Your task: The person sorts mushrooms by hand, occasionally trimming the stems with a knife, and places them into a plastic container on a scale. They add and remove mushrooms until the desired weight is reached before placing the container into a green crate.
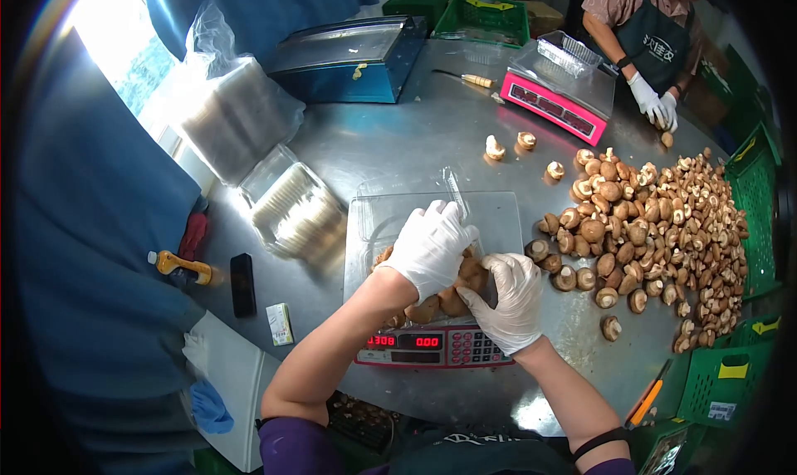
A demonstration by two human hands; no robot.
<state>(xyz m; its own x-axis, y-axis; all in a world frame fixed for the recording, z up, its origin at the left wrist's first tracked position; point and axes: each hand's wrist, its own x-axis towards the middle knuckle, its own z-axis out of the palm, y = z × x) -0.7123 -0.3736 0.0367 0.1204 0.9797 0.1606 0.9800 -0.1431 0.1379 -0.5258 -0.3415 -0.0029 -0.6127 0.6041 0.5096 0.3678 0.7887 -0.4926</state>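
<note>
A clear plastic tray (pixel 496 296) filled with brown shiitake mushrooms (pixel 423 310) sits on the electronic scale (pixel 440 346), whose red display is lit. My left hand (pixel 431 249), in a white glove, lies over the mushrooms with its fingers curled; whatever is under the fingertips is hidden. At the tray's right side, my gloved right hand (pixel 510 301) has its thumb and fingers bent around a mushroom at the edge. The tray's clear lid (pixel 407 194) appears to stand open behind my hands, hard to make out against the scale's plate.
A large mushroom pile (pixel 656 226) covers the table's right side. Stacked clear trays (pixel 299 209), a phone (pixel 242 285) and a bottle (pixel 180 266) are left. An orange cutter (pixel 647 402) lies front right. Behind stand a pink scale (pixel 552 110) and a gloved co-worker (pixel 652 51) handling a mushroom.
</note>
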